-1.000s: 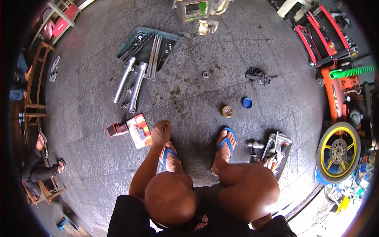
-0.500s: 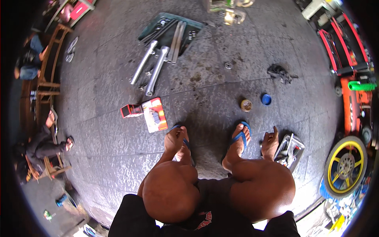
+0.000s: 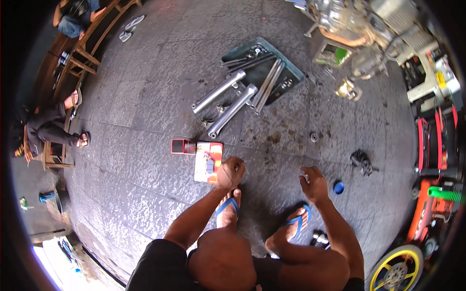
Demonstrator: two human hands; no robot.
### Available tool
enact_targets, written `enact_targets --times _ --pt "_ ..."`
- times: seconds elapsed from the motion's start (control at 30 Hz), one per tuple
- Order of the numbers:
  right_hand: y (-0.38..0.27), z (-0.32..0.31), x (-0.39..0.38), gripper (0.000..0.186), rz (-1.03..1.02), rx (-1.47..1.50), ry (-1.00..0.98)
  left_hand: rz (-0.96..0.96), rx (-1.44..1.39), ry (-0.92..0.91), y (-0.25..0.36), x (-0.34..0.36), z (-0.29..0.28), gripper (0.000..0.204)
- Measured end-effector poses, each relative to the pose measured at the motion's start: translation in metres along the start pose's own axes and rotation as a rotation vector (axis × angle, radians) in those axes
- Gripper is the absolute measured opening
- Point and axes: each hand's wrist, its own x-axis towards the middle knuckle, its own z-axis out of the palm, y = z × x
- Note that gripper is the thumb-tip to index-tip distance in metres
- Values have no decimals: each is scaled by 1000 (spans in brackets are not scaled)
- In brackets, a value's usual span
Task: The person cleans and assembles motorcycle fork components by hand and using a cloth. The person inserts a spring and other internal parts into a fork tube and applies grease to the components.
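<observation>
My left hand (image 3: 230, 173) is over the floor by the right edge of a red-and-white flat package (image 3: 201, 167). Its fingers are curled into a pinch, and anything inside is hidden. An open red box (image 3: 183, 146) with a dark inside lies against that package. Farther right, my right hand (image 3: 314, 185) hangs above the floor, thumb and fingers apart, nothing visible between them. Beside it lies a round blue lid (image 3: 338, 187). The small round tin of brown paste is out of sight, perhaps behind this hand.
Ahead, a dark green tray (image 3: 293, 68) holds metal tubes and springs; two silver fork legs (image 3: 233, 110) lean out of it. A metal ring (image 3: 314, 137) and a black rag-like bundle (image 3: 361, 162) lie to the right. Engine parts (image 3: 369, 39), a yellow-rimmed wheel (image 3: 397, 271) and people on a bench (image 3: 82, 53) surround the floor.
Both hands have moved forward, the left to the package's edge and the right up beside the blue lid, away from the parts tray near my right foot. The view has shifted too.
</observation>
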Motion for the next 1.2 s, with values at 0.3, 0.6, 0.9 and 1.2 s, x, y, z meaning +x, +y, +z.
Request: enact_targets --times 0.3,0.6,0.9,1.2 --pt "-8 -2 187 24 -43 -60 -94 43 -120 151 19 139 12 16" --pt "-1 -47 104 28 236 237 -267 289 -56 384 50 349 1 13" --pt "64 -32 -163 25 1156 315 6 71 239 114 66 518 39 22" --pt "55 22 -220 26 1445 376 -139 -213 639 44 72 540 78 35"
